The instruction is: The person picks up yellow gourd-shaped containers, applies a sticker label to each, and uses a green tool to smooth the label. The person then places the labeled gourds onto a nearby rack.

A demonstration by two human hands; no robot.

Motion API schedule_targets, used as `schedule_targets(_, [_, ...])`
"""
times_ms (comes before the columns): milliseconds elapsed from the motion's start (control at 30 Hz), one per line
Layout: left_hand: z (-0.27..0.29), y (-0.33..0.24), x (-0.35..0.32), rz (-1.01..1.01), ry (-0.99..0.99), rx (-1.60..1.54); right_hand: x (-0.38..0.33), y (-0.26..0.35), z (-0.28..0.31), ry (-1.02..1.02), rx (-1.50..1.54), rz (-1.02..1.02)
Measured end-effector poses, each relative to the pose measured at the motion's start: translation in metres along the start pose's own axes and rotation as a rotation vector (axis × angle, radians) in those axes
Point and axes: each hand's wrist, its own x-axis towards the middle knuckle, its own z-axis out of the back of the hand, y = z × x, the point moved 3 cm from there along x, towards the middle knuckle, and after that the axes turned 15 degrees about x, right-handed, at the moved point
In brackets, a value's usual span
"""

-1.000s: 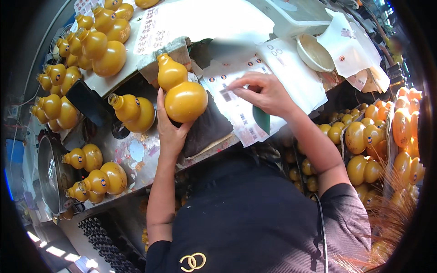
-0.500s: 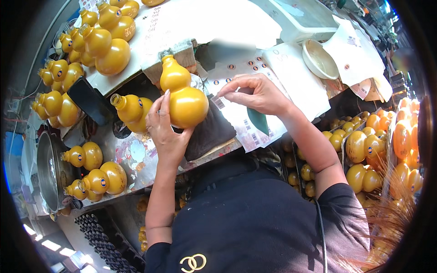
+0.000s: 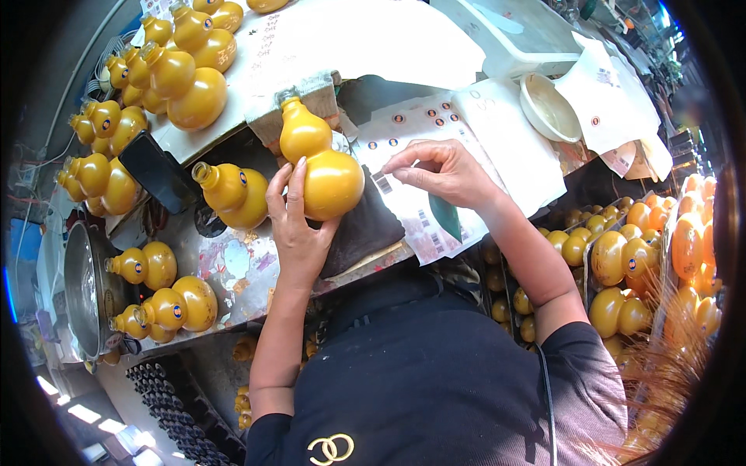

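Observation:
My left hand grips a yellow gourd-shaped bottle from below and the left, holding it tilted over a dark cloth on the bench. My right hand hovers over a white sheet of small round stickers, with thumb and fingertips pinched together at its surface. Whether a sticker sits between the fingertips I cannot tell. A green flat piece lies under my right wrist.
Several yellow gourd bottles stand at upper left, one with a round sticker lies by my left hand, more sit at lower left. Trays of gourds fill the right. A white bowl, a black phone and a metal pot are nearby.
My left hand has shifted its grip slightly on the gourd, which stays in about the same place. My right hand's fingers have moved a little over the sticker sheet.

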Motion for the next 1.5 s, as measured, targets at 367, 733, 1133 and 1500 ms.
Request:
schedule_targets(367, [0.004,-0.006,0.004,-0.121,-0.007,0.172,0.000,-0.003,-0.002,-0.018,0.034,-0.017])
schedule_targets(733, [-0.007,0.009,-0.002,0.008,-0.003,-0.048,0.007,0.005,-0.005,0.012,-0.004,-0.002])
schedule_targets(1133, [-0.004,0.005,0.003,-0.013,-0.004,-0.036,0.020,0.017,-0.012,0.089,-0.112,0.109])
schedule_targets(1500, [0.038,0.002,-0.041,0.416,0.084,-1.341,0.002,-0.032,-0.030,0.097,0.728,-0.091])
